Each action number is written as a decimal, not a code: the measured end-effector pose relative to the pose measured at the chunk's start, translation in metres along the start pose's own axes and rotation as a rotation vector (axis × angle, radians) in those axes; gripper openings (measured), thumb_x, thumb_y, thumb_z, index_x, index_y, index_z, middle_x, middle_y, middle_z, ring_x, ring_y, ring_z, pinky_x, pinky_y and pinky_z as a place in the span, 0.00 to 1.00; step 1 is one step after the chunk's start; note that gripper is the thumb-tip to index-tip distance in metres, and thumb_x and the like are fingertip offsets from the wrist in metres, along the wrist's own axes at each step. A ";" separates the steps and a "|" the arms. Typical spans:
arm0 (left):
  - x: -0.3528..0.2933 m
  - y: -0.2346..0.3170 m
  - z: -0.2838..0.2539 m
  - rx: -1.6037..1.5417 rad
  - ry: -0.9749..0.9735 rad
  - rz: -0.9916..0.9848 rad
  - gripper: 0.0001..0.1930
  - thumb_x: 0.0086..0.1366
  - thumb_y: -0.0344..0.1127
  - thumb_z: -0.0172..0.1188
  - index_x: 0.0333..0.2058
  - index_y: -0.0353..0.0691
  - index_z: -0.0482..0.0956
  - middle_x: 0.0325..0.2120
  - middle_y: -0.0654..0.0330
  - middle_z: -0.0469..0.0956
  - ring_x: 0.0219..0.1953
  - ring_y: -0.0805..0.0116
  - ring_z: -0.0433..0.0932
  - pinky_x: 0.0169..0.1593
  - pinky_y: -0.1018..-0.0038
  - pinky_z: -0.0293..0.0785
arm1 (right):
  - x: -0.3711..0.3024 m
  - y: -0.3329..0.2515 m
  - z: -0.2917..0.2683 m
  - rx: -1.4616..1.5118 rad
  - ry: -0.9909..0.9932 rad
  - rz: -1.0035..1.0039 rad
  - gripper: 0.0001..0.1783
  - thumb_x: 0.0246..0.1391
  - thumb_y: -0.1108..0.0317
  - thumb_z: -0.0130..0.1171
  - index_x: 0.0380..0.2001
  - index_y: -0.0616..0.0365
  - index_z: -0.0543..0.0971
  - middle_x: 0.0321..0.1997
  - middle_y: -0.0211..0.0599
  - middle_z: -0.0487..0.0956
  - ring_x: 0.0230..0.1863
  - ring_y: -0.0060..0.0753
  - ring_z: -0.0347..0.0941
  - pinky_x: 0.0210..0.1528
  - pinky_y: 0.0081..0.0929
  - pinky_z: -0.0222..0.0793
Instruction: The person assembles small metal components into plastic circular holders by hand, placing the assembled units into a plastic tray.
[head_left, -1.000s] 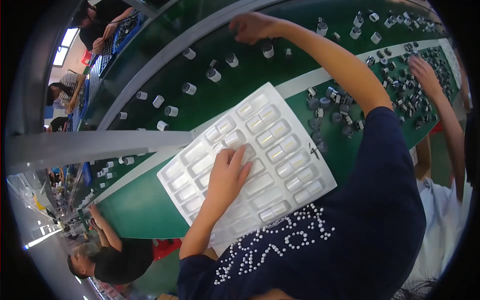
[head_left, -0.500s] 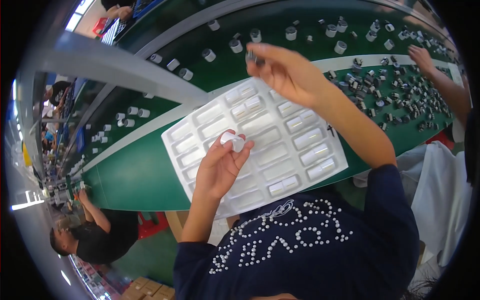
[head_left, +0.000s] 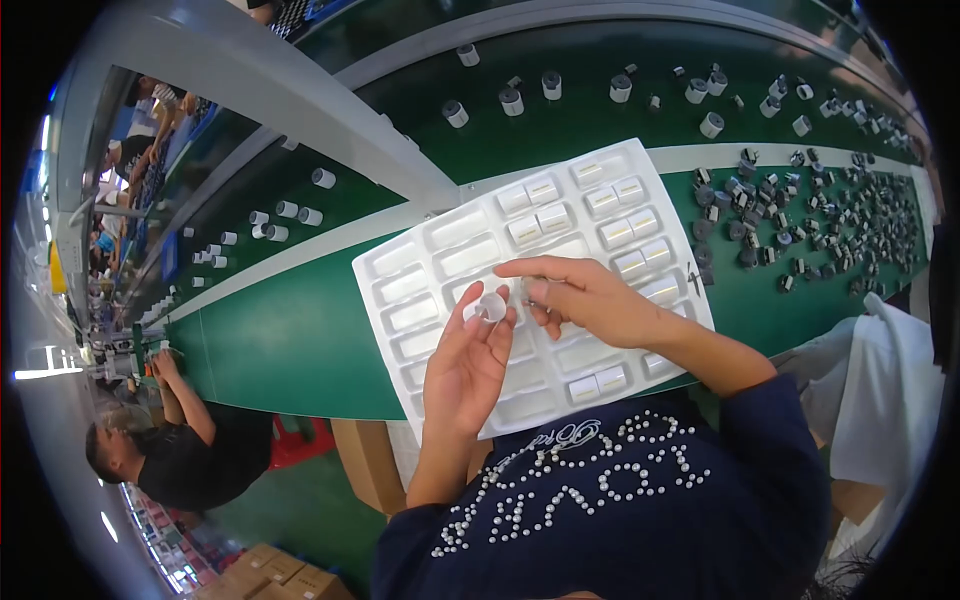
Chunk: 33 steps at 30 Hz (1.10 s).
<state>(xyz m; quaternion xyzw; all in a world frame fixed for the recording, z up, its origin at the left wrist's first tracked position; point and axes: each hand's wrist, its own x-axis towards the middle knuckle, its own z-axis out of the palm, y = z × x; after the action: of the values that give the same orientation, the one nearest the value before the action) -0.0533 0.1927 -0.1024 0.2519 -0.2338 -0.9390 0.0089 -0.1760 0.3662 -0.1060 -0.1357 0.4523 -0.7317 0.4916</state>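
Observation:
A short white hollow cylinder (head_left: 487, 308) sits in the fingers of my left hand (head_left: 468, 372), its open end turned up. Close beside it, my right hand (head_left: 590, 305) is closed in a pinch around a small dark part, mostly covered by the fingers. Both hands are over a white moulded tray (head_left: 405, 385) with rows of oblong pockets. Pairs of white cylinders (head_left: 618, 232) lie in several pockets, chiefly on the right and far sides; many pockets on the left hold nothing.
Many small dark and metallic parts (head_left: 790, 215) are spread over the green bench (head_left: 290, 335) to the right. White cylinders (head_left: 512, 101) stand on the green surface beyond a rail. A grey post (head_left: 330, 130) rises behind the tray. A co-worker (head_left: 205, 445) sits at the left.
My right hand has come back from beyond the tray's far edge to beside the white cylinder. My left hand still holds the cylinder. The view has shifted, and the hand at the far right is gone.

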 end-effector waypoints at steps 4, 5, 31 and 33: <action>0.003 -0.003 0.003 -0.014 0.021 0.008 0.25 0.71 0.28 0.50 0.65 0.30 0.59 0.57 0.44 0.70 0.56 0.57 0.74 0.62 0.70 0.72 | -0.001 0.004 -0.005 -0.339 0.092 -0.224 0.27 0.53 0.79 0.65 0.58 0.57 0.75 0.46 0.33 0.72 0.44 0.23 0.74 0.42 0.20 0.75; 0.004 -0.005 0.000 0.005 -0.014 0.019 0.25 0.71 0.28 0.50 0.65 0.30 0.59 0.56 0.46 0.72 0.56 0.59 0.74 0.62 0.71 0.72 | -0.001 0.004 -0.007 -0.404 0.105 -0.302 0.26 0.51 0.79 0.67 0.55 0.57 0.77 0.47 0.34 0.72 0.45 0.24 0.75 0.44 0.20 0.76; 0.009 -0.027 -0.008 0.619 -0.146 0.247 0.32 0.63 0.20 0.61 0.65 0.29 0.60 0.53 0.52 0.74 0.52 0.67 0.77 0.53 0.73 0.77 | 0.016 0.002 -0.010 -1.379 -0.100 -1.008 0.13 0.41 0.67 0.70 0.31 0.56 0.80 0.35 0.32 0.77 0.33 0.33 0.77 0.28 0.25 0.74; 0.012 -0.024 -0.009 0.728 -0.064 0.222 0.33 0.59 0.19 0.66 0.62 0.29 0.64 0.50 0.53 0.76 0.49 0.70 0.78 0.49 0.76 0.78 | 0.020 0.004 -0.010 -1.482 -0.131 -1.081 0.09 0.42 0.69 0.66 0.28 0.56 0.77 0.34 0.31 0.76 0.35 0.31 0.77 0.27 0.26 0.74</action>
<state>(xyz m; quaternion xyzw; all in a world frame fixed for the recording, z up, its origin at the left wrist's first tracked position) -0.0572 0.2086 -0.1260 0.1822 -0.5780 -0.7954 0.0130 -0.1898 0.3547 -0.1194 -0.6503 0.6518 -0.3756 -0.1054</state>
